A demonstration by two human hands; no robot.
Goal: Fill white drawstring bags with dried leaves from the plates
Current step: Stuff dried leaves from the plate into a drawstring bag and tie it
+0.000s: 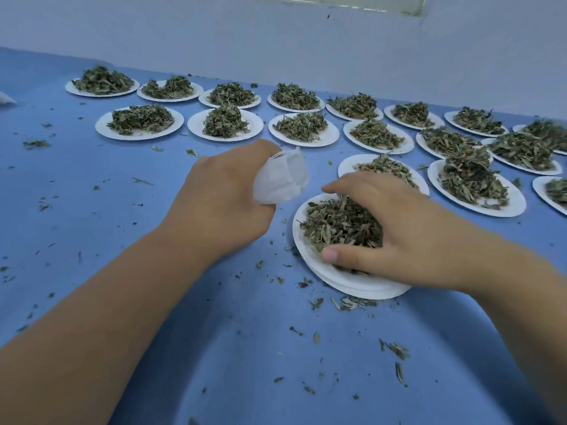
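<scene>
Left hand (221, 194) grips a white bag (280, 177), mouth facing right. Right hand (395, 231) curls around leaves (337, 222) on the near plate stack (310, 256); filled plates (139, 121) lie beyond on the blue table (92, 210).

Bag (280, 177) left of nearest plate (310, 259)

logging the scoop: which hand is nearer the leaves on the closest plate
Right. The right hand cups the leaves, thumb and fingers around them; the left hand is apart to their left, holding the white bag.
</scene>
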